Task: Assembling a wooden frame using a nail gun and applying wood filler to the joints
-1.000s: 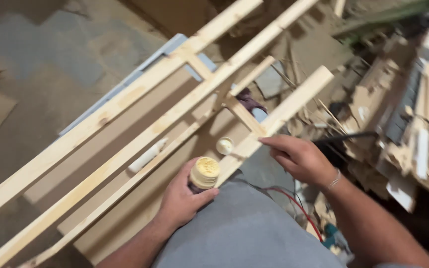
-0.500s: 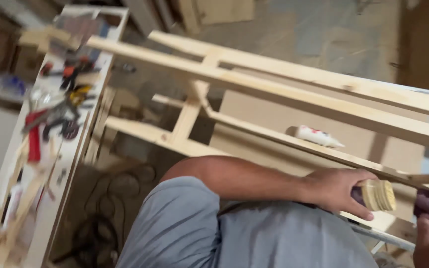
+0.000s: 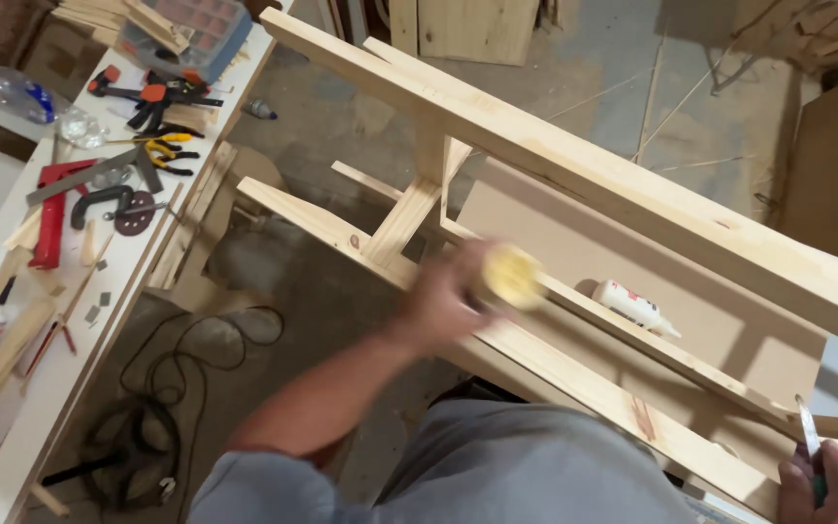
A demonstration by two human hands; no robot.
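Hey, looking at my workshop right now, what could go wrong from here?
1. The left hand swings a small yellow jar over the pale wooden frame; it is motion-blurred, so it might slip or spill.
2. The right hand holds a thin metal blade near the rail; a jolt might nick something.
3. The black cord on the floor may trip you.

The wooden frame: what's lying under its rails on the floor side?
Under the wooden frame lies a brown board with a white glue bottle on it. The rails and the left hand cover parts of the board.
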